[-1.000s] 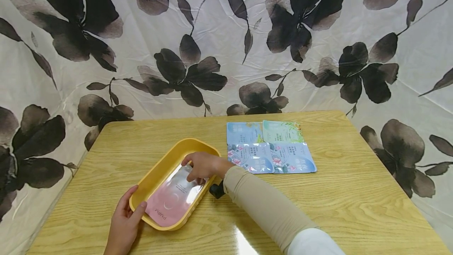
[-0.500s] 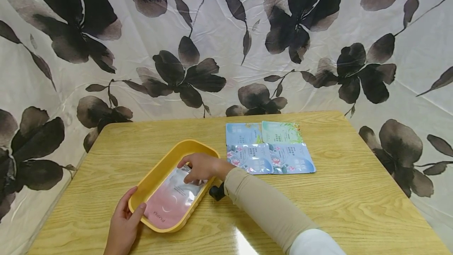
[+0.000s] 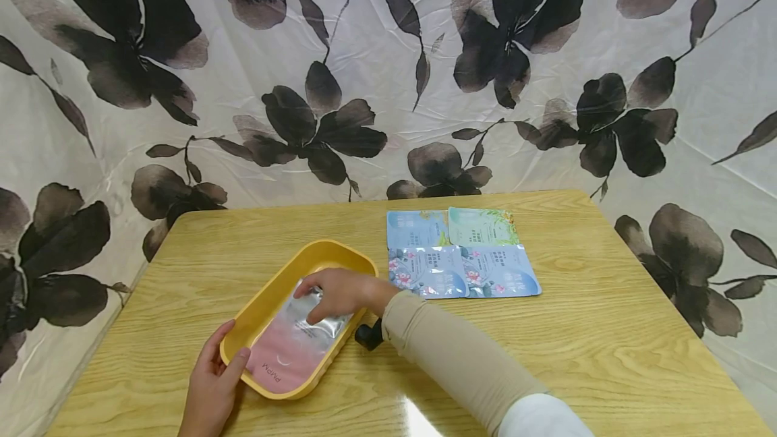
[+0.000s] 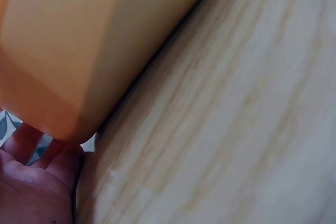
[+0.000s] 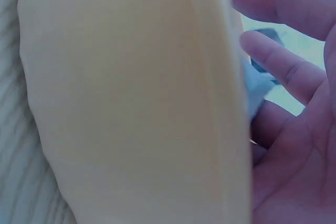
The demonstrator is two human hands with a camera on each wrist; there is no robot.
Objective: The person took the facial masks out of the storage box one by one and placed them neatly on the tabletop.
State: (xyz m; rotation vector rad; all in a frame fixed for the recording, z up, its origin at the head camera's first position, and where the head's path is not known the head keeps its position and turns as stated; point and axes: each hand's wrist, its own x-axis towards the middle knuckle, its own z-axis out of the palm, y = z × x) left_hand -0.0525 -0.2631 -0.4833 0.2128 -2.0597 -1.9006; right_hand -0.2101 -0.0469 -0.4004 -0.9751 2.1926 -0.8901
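Yellow tray [image 3: 270, 299]: left of centre, on the wooden table [image 3: 607, 336].
Pink-and-silver sachet [image 3: 288, 353]: inside the tray, pink end toward the lower left.
Left hand [image 3: 211, 382]: lower left, gripping the tray's corner.
Right hand [image 3: 341, 293]: near centre, above the silver end, thumb and forefinger apart; fingertip contact is hard to tell.
Four pastel sachets [image 3: 429, 270]: right of centre, in two rows.

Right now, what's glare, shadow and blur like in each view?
Head: fairly sharp, white glare on the light wood-grain table, highlights on the silver-and-pink foil pouch. Left wrist: dim and soft, dark shadow line along the base of the yellow rounded-rectangular plastic tub. Right wrist: hazy, the tub's wall blurred, the right hand a bit clearer.
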